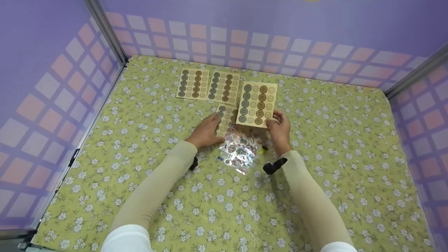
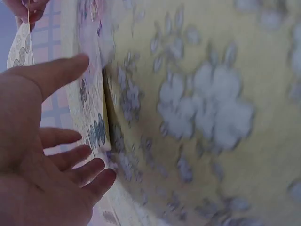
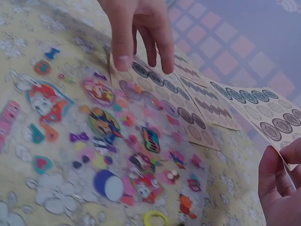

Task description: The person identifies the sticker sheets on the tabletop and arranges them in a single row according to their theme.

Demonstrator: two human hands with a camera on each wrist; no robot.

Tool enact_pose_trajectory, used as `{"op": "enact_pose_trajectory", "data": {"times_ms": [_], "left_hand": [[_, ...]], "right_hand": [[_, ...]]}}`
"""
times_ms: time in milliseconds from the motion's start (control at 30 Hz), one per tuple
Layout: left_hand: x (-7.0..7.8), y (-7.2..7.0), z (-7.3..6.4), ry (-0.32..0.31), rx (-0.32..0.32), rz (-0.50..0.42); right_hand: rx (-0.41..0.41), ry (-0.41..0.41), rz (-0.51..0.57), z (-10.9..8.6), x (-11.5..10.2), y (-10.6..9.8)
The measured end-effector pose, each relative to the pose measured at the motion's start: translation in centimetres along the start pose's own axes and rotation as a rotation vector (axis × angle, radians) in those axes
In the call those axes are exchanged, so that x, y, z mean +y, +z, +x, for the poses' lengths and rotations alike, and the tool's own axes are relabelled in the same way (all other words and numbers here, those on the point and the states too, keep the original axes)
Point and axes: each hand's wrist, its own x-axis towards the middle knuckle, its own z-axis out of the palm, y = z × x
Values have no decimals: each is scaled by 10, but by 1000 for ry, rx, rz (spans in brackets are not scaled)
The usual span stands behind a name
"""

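Observation:
My right hand (image 1: 280, 131) pinches the lower right edge of a cream sticker sheet (image 1: 257, 105) with rows of round grey, brown and pale stickers, tilted up off the cloth. My left hand (image 1: 206, 132) is at the left edge of a similar sheet (image 1: 228, 119), its fingers spread and loosely bent. The left wrist view shows nothing gripped in that hand (image 2: 51, 136). Between the hands lies a shiny clear sticker sheet (image 3: 99, 150) with colourful cartoon animals, bows and a heart, overlapping the lower cream sheet (image 3: 155, 84).
Two more cream sheets, a left one (image 1: 193, 84) and a right one (image 1: 224, 86), lie side by side toward the back. A flowered yellow-green cloth (image 1: 217, 210) covers the table. Purple panels with pink and white squares (image 1: 196, 31) stand around three sides.

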Motion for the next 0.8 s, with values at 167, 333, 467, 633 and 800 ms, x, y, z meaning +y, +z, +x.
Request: {"op": "enact_pose_trajectory", "data": {"times_ms": [167,333,467,633,800], "left_hand": [[3,-10,9,20,-113,158],[14,-13,15,35,-157,302],[23,-10,18,35,-179,380],[28,-10,21,20,-172,403],[28,-16,19,0,-184,386]], "right_hand": [[19,2,-7,14,-3,-6],[52,32,10,30,-2,-8],[79,83,-24,41,-1,-8],[82,101,-34,58,-2,-3],[84,112,-41,73,-5,6]]}}
